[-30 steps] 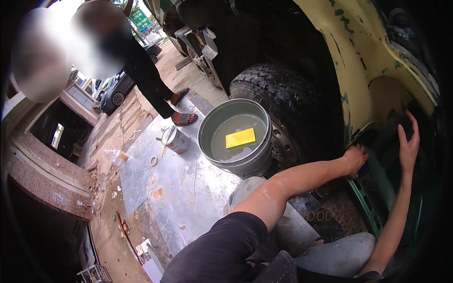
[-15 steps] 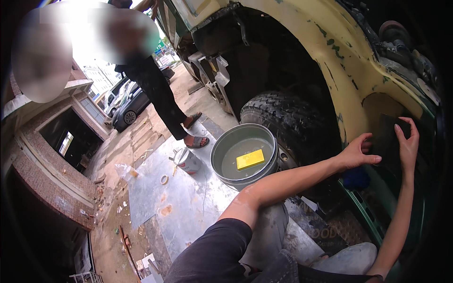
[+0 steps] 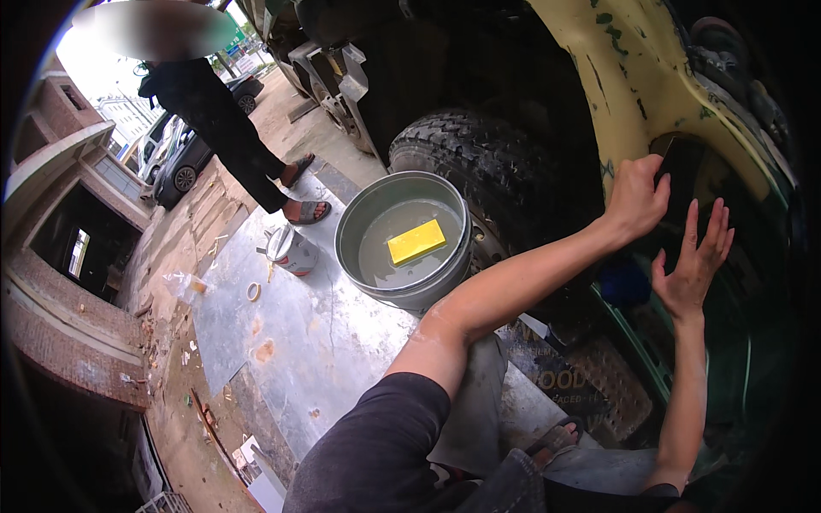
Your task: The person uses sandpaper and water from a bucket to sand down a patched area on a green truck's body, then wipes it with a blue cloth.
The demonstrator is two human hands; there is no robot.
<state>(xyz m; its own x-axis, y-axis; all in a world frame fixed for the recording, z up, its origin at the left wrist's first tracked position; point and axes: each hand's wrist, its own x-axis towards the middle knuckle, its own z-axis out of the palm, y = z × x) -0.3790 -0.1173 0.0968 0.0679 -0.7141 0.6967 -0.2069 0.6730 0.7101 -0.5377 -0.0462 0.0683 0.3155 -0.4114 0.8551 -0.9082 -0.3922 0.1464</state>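
My left hand point(image 3: 634, 201) is closed on the edge of a dark sheet point(image 3: 682, 164) that looks like sandpaper, in front of the yellow and green vehicle body. Just below and to the right, my right hand point(image 3: 694, 267) is spread, its fingers stretched upward close to the sheet. Nothing shows in its palm; whether the fingertips touch the sheet, I cannot tell. Behind both hands is the vehicle's yellow panel point(image 3: 637, 103), with dark chipped patches. Left of my right wrist is a blue bundle point(image 3: 626, 284), its kind unclear.
A bucket of cloudy water point(image 3: 346, 256) with a yellow block point(image 3: 416, 243) stands by a tyre point(image 3: 462, 145). Left of it, a paint can point(image 3: 292, 250) and a tape roll point(image 3: 253, 291) sit on a metal sheet point(image 3: 316, 350). A person in black point(image 3: 214, 120) stands beyond.
My left hand has risen and closed on the sheet. My right hand has come off it, lowered and spread its fingers. The whole view has shifted, with the bucket now further left and higher.
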